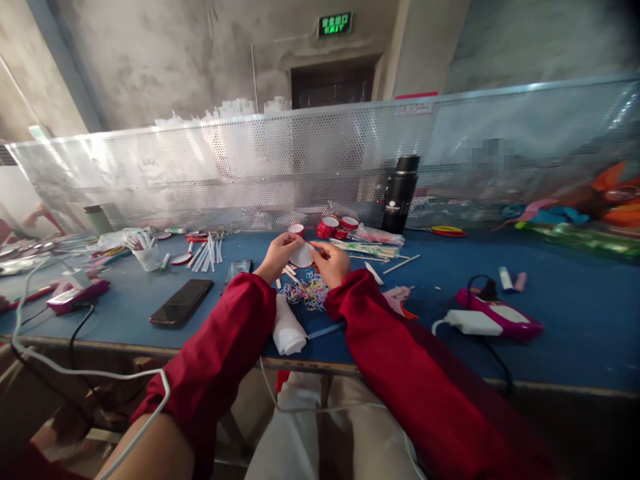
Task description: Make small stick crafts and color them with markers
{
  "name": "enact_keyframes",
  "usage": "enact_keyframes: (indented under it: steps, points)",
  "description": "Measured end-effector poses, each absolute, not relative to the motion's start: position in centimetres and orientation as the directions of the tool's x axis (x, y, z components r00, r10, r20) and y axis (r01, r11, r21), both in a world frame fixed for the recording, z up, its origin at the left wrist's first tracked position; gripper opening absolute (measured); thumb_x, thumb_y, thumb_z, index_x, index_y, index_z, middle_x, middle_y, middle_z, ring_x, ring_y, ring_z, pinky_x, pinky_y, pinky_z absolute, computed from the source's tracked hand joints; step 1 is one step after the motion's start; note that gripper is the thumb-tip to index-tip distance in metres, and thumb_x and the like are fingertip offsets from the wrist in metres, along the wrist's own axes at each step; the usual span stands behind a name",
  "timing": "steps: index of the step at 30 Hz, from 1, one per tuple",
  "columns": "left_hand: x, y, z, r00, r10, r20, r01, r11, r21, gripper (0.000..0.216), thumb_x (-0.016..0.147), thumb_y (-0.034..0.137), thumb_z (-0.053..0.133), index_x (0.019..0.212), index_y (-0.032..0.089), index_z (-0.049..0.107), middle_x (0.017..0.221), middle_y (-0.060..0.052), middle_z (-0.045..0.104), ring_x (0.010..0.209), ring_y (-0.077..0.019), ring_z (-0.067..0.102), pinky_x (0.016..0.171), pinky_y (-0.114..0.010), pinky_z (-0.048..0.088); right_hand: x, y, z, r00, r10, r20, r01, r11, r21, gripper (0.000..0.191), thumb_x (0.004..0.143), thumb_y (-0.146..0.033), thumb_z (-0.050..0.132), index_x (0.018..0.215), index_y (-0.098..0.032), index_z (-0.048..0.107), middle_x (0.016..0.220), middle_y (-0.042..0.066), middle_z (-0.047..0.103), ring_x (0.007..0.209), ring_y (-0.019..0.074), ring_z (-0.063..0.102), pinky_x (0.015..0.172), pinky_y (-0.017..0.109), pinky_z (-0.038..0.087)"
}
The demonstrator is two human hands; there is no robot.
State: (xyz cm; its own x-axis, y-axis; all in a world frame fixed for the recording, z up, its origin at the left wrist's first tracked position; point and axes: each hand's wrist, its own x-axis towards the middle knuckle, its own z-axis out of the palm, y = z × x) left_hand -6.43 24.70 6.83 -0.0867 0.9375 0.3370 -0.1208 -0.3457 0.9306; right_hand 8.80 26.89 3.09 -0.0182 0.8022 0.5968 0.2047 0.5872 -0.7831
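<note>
A blue work table runs across the view in front of a perforated metal screen, with bare concrete walls and a green exit sign behind it. We hold a small white disc up above the table, just past a heap of coloured rubber bands. Our left hand pinches the disc's left edge and our right hand pinches its right edge, so the disc sits squarely between the two sets of fingertips, its flat face turned roughly toward us. Both hands are equally close to it; neither has the clearer claim. The fingers are drawn in narrow around the rim, though whether they press on anything behind the disc we cannot tell. A roll of red tape and a black flask stand beyond the hands, a dark phone lies to the left, and a pink tool with its cable rests well apart on the right.
</note>
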Motion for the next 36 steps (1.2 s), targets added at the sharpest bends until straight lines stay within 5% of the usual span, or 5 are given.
enact_keyframes:
  steps: [13,17,23,30,36]
  points:
    - [-6.5,25.1,7.1,-0.212,0.961,0.177,0.004,-0.180,0.984,0.024,0.086,0.018,0.075,0.107,0.018,0.064,0.085,-0.001,0.067,0.065,-0.0111,0.061,0.061,-0.022,0.049,11.2,27.7,5.0,-0.002,0.835,0.551,0.415,0.502,-0.759,0.028,0.087,-0.036,0.070,0.108,-0.020,0.079,0.092,0.007,0.081,0.077,0.0218,0.075,0.066,0.031,0.057]
    - [-7.1,25.6,6.9,-0.337,0.906,0.255,0.092,-0.238,0.967,0.026,0.087,0.012,0.068,0.111,0.020,0.062,0.080,0.002,0.062,0.055,-0.0084,0.052,0.053,-0.020,0.040,13.4,27.6,6.4,-0.326,0.842,0.430,0.644,0.531,-0.551,0.006,0.078,-0.028,0.079,0.076,-0.022,0.079,0.080,0.004,0.079,0.080,0.0209,0.072,0.073,0.030,0.053]
    - [-7.2,25.5,6.8,-0.293,0.888,0.354,0.144,-0.325,0.935,0.026,0.083,0.008,0.063,0.105,0.018,0.072,0.078,-0.001,0.069,0.066,-0.0124,0.057,0.066,-0.022,0.046,13.7,26.6,7.6,-0.683,0.729,0.035,0.607,0.594,-0.528,0.012,0.069,-0.019,0.083,0.081,-0.022,0.083,0.080,0.000,0.079,0.078,0.0176,0.069,0.071,0.025,0.049]
    - [-6.9,26.0,6.5,-0.218,0.912,0.347,0.084,-0.336,0.938,0.018,0.079,0.011,0.065,0.087,0.014,0.080,0.080,-0.005,0.075,0.074,-0.0149,0.064,0.076,-0.027,0.049,12.4,25.5,7.7,-0.620,0.784,-0.008,0.745,0.586,-0.318,0.018,0.073,-0.026,0.088,0.091,-0.023,0.086,0.085,0.000,0.078,0.077,0.0157,0.066,0.064,0.025,0.041]
    - [-6.9,25.8,6.7,-0.177,0.944,0.278,0.023,-0.278,0.960,0.022,0.078,0.009,0.062,0.087,0.014,0.082,0.084,-0.008,0.077,0.075,-0.0161,0.067,0.070,-0.027,0.050,12.2,25.7,7.0,-0.613,0.778,0.137,0.648,0.594,-0.476,0.006,0.075,-0.028,0.084,0.076,-0.023,0.081,0.077,0.000,0.078,0.076,0.0189,0.070,0.068,0.027,0.047]
